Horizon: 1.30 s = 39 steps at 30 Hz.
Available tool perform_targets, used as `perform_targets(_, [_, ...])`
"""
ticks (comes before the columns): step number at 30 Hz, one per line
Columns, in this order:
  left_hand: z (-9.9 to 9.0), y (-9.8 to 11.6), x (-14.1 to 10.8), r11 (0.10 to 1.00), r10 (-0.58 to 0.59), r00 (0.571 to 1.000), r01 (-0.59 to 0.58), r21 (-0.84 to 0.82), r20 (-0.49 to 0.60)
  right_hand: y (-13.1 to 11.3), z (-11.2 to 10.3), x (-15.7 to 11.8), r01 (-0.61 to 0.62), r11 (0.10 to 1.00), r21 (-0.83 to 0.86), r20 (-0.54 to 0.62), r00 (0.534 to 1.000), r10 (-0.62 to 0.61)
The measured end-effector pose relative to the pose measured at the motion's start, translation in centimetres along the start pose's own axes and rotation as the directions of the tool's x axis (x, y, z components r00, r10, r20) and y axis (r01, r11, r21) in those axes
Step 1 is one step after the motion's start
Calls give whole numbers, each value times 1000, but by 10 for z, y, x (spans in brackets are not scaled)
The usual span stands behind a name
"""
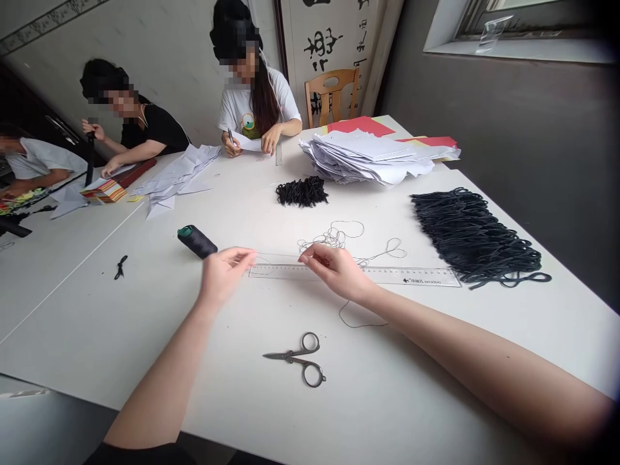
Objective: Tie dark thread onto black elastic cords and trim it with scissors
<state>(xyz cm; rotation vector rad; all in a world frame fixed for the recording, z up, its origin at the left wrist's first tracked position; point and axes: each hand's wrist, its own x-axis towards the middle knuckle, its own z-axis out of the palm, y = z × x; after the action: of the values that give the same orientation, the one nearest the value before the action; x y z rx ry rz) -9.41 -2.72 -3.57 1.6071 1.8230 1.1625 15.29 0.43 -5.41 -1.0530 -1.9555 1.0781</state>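
My left hand (pixel 225 272) is closed in a pinch on a thin dark thread by the left end of a clear ruler (pixel 387 276). The same thread runs across to my right hand (pixel 336 270), also pinched shut on it above the ruler. Loose thread (pixel 329 237) lies tangled on the table just behind my right hand. A dark spool (pixel 196 241) with a green end rests beside my left hand. Nearer the front edge lie metal scissors (pixel 295 358), their blades pointing left.
Black cord loops (pixel 477 236) lie at the right, with a smaller bundle (pixel 302 191) further back. Papers (pixel 368 155) are piled on the white table (pixel 232 394). Across it sits a person (pixel 256 103) writing; two more people sit at the left. A small black knot (pixel 121 267) lies left.
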Motion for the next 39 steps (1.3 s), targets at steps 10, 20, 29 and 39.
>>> perform_targets(10, [-16,15,-8,906,145,987,-105,410,-67,0,4,-1,-88,996,10,80,993,87])
perform_targets(20, [26,15,-19,990,-77,946,109,-84,315,-2,8,-4,6,998,-61,131,991,2])
perform_targets(29, [-59,14,5,654,34,921,273,705,-388,5,3,4,-62,997,-44,4,998,63])
perform_targets(39, [37,23,-35,959,-51,854,187,-214,518,-1,15,-9,144,986,-81,197,972,-126])
